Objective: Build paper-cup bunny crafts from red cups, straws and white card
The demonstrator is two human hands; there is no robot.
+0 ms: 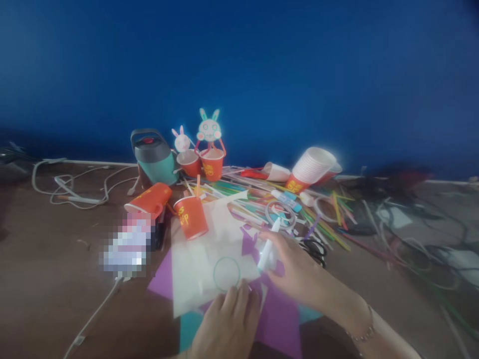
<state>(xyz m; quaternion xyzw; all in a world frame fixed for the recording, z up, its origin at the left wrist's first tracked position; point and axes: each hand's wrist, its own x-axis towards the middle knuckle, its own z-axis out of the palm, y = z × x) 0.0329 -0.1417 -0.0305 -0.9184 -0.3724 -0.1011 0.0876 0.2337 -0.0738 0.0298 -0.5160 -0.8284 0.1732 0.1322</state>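
Note:
White paper (194, 264) lies over purple paper (279, 324) and teal sheets, with a thin green circle (226, 274) drawn on it. My left hand (228, 319) rests on the paper just below the circle, fingers lying flat and holding nothing. To its right my right hand (288, 264) grips a white marker (268, 249) between thumb and fingers, above the purple paper. An orange paper cup (190, 217) stands slightly tilted at the top of the white sheet.
Behind are two cups with rabbit faces (209, 129), a teal jug (155, 159), stacked cups (312, 167) and a pile of coloured sticks (239, 192). A tipped orange cup (147, 199) and a blurred-out device (127, 244) lie left. Cables (407, 249) spread at right.

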